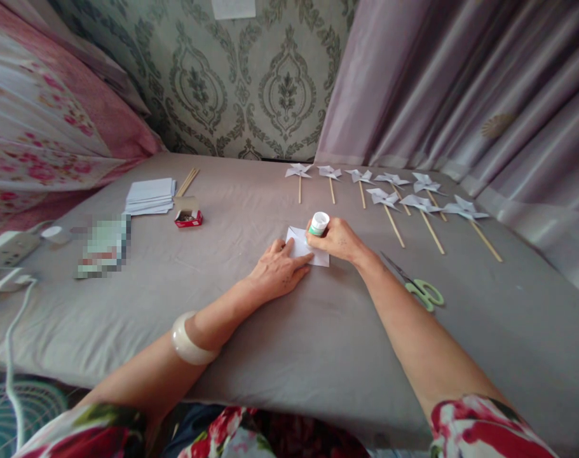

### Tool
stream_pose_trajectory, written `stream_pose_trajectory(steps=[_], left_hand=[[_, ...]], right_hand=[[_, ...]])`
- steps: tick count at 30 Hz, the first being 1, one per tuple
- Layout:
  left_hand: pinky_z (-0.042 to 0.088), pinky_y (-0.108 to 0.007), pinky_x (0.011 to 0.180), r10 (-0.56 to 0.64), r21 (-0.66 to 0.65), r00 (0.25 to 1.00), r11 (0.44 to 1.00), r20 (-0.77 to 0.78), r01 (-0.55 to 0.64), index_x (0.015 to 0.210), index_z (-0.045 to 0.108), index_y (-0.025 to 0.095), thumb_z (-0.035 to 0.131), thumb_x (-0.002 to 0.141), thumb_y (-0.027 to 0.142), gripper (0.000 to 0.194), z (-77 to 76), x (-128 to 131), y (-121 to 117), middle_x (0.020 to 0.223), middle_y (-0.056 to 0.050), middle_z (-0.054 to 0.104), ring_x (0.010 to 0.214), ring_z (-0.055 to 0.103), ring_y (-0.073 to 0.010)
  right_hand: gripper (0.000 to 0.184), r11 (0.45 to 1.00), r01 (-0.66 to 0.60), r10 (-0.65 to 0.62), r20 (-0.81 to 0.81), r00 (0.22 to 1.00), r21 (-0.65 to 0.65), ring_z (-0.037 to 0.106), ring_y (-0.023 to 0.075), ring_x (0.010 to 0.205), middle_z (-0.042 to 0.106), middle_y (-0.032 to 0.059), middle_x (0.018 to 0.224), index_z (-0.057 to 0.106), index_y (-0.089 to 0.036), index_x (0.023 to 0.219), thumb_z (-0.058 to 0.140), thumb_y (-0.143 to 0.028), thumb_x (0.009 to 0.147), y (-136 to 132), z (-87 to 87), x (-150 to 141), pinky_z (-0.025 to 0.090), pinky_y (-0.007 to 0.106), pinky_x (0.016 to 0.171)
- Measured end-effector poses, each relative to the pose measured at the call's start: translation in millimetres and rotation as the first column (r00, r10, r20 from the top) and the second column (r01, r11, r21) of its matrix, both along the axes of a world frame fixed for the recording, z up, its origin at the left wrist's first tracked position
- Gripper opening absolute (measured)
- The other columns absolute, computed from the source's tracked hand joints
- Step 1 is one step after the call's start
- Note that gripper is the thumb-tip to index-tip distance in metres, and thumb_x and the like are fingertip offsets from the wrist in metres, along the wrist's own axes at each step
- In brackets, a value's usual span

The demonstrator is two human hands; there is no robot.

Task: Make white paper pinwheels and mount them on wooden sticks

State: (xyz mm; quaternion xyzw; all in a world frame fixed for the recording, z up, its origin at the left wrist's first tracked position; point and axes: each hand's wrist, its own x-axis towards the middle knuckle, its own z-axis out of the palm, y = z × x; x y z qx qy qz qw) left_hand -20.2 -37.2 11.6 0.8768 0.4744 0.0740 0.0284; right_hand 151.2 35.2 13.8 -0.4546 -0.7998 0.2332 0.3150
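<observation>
With right hand (340, 240), grips white-green tube (319, 224) over paper (321, 257); with open left hand (276, 270), pins it; likely gluing, needs steady pressure.

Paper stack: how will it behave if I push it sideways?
The stack will probably fan out rather than slide as a block: its edges are uneven and no binding shows. Single sheets look thin, so likely floppy.

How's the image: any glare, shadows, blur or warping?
Head view: soft light, only faint shadows, no harsh glare on the paper; head view: wide-angle stretching towards the edges; head view: packet pixelated, print on the tube too soft to read.
</observation>
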Motion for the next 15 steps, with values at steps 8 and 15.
stream_pose_trajectory(steps=[8,15], left_hand=[[0.041,-0.046,0.093,0.013,0.004,1.000,1.000,-0.012,-0.013,0.130,0.053,0.033,0.038,0.093,0.041,0.041,-1.0,0.4,0.3,0.125,-0.011,0.050,0.110,0.045,-0.0290],[0.040,-0.046,0.094,-0.009,0.018,1.000,1.000,-0.020,0.009,0.131,0.053,0.031,0.037,0.094,0.041,0.042,-0.7,-0.4,0.6,0.123,-0.012,0.051,0.109,0.046,-0.0290]], right_hand=[[0.023,1.000,0.017,-0.017,-0.032,0.999,0.001,0.053,0.0133,0.061,0.059,0.0004,0.066,0.063,-0.014,0.079,0.055,-0.035,0.072,-0.1,0.3,-2.2,0.040,0.023,0.059],[0.022,0.999,-0.029,0.029,-0.013,1.000,0.015,0.048,0.0112,0.058,0.056,-0.0014,0.065,0.064,-0.014,0.080,0.055,-0.033,0.072,-0.8,0.4,-3.6,0.037,0.022,0.056]])
